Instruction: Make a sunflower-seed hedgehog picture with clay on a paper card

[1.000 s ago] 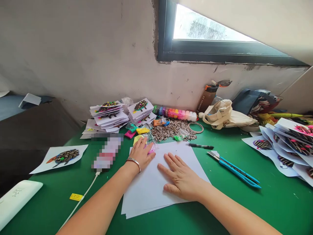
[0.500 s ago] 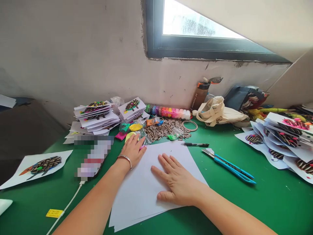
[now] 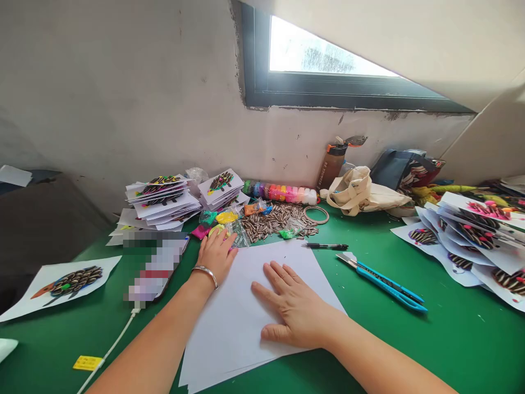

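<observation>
My right hand (image 3: 293, 306) lies flat on a small stack of white paper (image 3: 229, 328), fingers spread. My left hand (image 3: 215, 256), with a silver bracelet (image 3: 209, 273) at the wrist, is stretched out at the stack's upper left edge. Its fingertips reach a yellow-green packet of modelling clay (image 3: 216, 236), partly hidden beneath them; whether they press on it I cannot tell. More clay packets, such as a yellow one (image 3: 226, 217) and a magenta one (image 3: 200, 231), lie just beyond. A black pen (image 3: 326, 246) rests by the paper's far right corner.
A blue utility knife (image 3: 385, 283) with its blade out lies at right. Sunflower seeds (image 3: 270, 221), a tape roll (image 3: 316, 215) and a clay-pot row (image 3: 283, 192) are behind. Seed-picture stacks (image 3: 164, 202) stand left and right (image 3: 471, 235). A phone (image 3: 159, 268) trails a cable (image 3: 117, 342).
My left hand has shifted slightly, its fingers drawing closer together over the clay packet. My right hand stays flat on the paper. The camera view has tilted a little upward.
</observation>
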### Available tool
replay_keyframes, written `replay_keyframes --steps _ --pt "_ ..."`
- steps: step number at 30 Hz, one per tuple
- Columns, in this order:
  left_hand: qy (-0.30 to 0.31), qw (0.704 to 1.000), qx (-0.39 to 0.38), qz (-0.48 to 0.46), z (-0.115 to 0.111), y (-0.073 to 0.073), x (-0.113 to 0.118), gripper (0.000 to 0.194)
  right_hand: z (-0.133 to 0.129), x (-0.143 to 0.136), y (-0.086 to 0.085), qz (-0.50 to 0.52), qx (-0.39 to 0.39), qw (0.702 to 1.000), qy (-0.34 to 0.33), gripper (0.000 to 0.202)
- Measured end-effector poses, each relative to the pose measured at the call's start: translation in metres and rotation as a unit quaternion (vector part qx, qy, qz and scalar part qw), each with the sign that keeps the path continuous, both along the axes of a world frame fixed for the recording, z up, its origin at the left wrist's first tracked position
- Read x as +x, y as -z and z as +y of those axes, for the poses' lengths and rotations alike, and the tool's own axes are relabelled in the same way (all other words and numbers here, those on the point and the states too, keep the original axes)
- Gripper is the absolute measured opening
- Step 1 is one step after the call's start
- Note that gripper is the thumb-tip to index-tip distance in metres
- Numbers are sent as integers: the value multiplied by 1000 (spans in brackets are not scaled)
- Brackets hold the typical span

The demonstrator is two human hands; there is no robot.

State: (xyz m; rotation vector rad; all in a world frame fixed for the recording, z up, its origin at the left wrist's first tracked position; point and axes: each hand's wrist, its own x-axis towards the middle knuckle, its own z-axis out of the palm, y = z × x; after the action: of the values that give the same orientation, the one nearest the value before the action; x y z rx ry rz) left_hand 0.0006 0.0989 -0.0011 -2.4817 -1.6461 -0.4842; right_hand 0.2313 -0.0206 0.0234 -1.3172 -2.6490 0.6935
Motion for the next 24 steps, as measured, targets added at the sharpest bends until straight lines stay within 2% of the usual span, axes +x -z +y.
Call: replay_keyframes --steps 8,12,17,20,24 --pt "-18 1000 23 -4 -3 -7 -5 41 5 8 -1 4 -3 1000 9 79" --pt "45 998 39 -27 -16 -15 -5 40 7 11 -1 0 -6 1000 12 78" --pt "150 988 -45 -21 -33 -12 13 43 -2 7 -5 -12 36 999 25 74" --pt "156 985 -71 13 -37 -5 21 41 -14 1 -10 6 78 997 -5 71" --pt "159 984 -75 29 -36 -1 21 40 -25 -7 -14 21 73 995 -58 74"
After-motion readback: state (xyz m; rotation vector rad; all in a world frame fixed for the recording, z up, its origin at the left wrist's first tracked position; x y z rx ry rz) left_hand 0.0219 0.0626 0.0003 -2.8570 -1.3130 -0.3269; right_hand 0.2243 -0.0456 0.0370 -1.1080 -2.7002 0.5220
